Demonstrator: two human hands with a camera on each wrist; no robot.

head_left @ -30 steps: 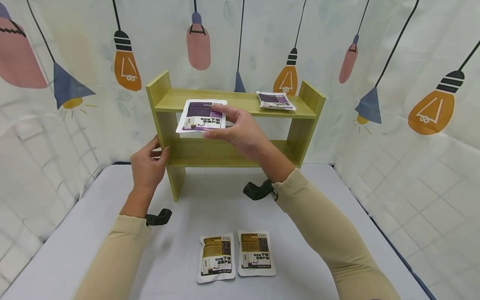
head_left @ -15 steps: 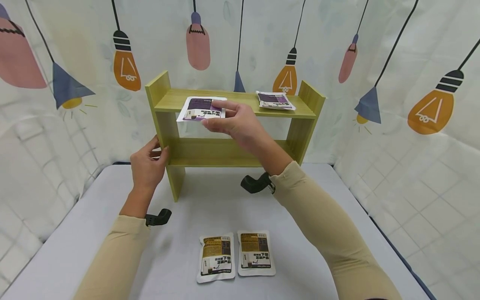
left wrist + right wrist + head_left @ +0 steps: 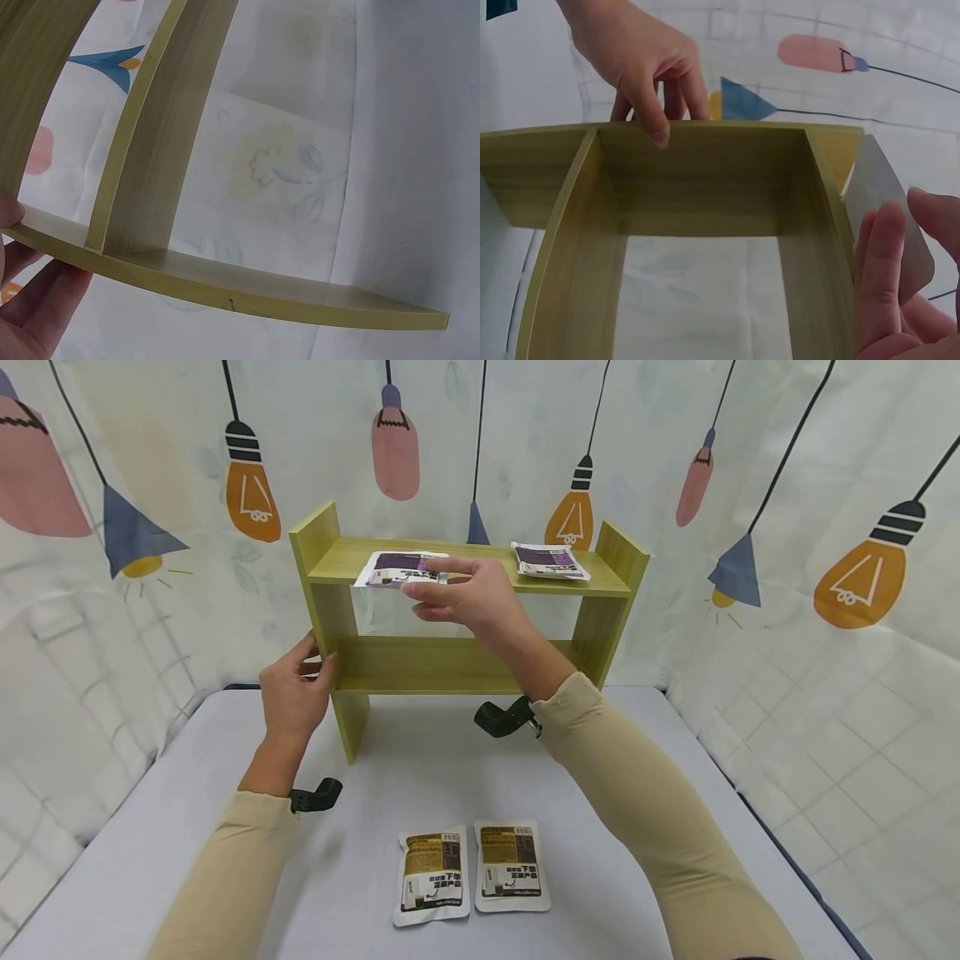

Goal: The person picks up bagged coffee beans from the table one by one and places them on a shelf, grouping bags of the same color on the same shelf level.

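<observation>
A yellow-green wooden shelf rack (image 3: pixel 450 664) stands on the table. My left hand (image 3: pixel 296 689) grips its left side panel, thumb on the inner face and fingers behind, as the left wrist view also shows. With my right hand (image 3: pixel 480 602) I pinch a white and purple pouch (image 3: pixel 397 568) by its right edge, level with the top shelf's front edge at the left. In the right wrist view the pale underside of the pouch (image 3: pixel 885 217) shows between thumb and fingers, beside the top board. More purple pouches (image 3: pixel 551 562) lie stacked at the top shelf's right end.
Two white pouches with brown labels, a left one (image 3: pixel 432 877) and a right one (image 3: pixel 512 868), lie side by side on the white table (image 3: pixel 360 835) in front of the rack. A patterned curtain (image 3: pixel 315 427) hangs behind and along both sides.
My right hand has moved the purple pouch slightly up and away from me, tipping it flatter over the top shelf's front. The left hand keeps its hold on the side panel.
</observation>
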